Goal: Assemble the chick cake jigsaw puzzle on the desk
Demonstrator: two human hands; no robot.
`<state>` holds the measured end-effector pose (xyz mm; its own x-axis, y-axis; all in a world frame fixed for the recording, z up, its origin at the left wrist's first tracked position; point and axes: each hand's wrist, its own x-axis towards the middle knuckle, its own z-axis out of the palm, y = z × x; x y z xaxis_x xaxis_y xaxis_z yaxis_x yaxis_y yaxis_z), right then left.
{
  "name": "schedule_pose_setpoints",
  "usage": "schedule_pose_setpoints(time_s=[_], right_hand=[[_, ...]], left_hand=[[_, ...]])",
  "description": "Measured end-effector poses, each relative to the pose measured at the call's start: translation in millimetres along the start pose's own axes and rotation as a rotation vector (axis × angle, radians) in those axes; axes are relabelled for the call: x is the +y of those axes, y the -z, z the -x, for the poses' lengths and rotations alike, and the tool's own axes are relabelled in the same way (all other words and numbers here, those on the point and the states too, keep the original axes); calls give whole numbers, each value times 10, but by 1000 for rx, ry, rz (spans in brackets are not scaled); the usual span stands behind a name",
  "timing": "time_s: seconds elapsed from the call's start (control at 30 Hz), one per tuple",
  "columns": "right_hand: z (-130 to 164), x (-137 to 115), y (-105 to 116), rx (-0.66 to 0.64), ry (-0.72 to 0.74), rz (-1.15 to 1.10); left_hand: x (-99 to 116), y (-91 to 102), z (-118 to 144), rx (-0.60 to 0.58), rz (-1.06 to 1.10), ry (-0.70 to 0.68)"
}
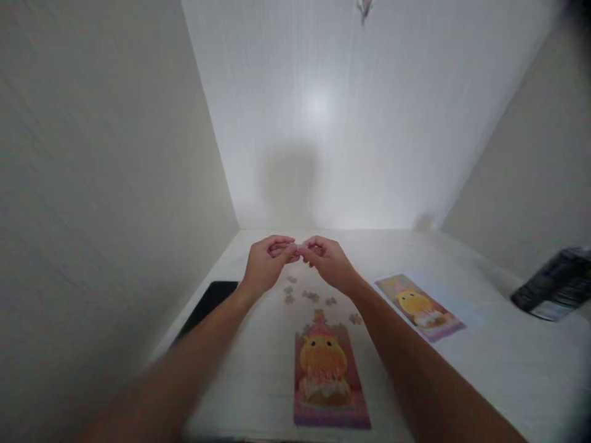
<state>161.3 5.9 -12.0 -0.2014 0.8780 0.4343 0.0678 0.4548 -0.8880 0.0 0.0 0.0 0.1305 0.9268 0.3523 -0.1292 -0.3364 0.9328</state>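
- Two bare hands held up together over the white table [484, 369], fingertips touching in the middle.
- Left hand [265, 261] curled, fingers pinched narrow around something small and pink.
- Right hand [327, 261] curled the same way, fingers pinched narrow on the same tiny spot.
- Looked like a small puzzle piece [298, 251] held between both hands, but too blurry to be sure.
- Probably very light, thin and flat, made of card. Stiff enough to hold, yet easy to bend or crease if squeezed hard.
- Best held by the edges with the fingertips, not pressed on the picture side.
- Loose puzzle pieces [311, 296] lay spread on the table just under the hands, a little apart from each other.
- Nearly finished puzzle [325, 369] lay flat nearer the body, showing a yellow chick in a pink hat.
- Picture card [418, 306] with the same chick lay off to the right, tilted.
- Dark flat thing [207, 304] sat by the left wall, maybe a tablet or tray; could not tell.
- Dark shiny packet [554, 284] rested far right, well apart from everything else.
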Motion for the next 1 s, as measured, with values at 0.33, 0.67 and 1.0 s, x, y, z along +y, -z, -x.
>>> schedule_pose_setpoints(time_s=[0.33,0.67,1.0], right_hand=[[11,-112,37,-38,-31,51],[10,-35,-5,-1,-7,48],[16,-35,-25,22,14,38]], left_hand=[[19,-2,9,-39,34,7],[-1,30,-13,-68,14,36],[-3,13,-18,-73,0,23]])
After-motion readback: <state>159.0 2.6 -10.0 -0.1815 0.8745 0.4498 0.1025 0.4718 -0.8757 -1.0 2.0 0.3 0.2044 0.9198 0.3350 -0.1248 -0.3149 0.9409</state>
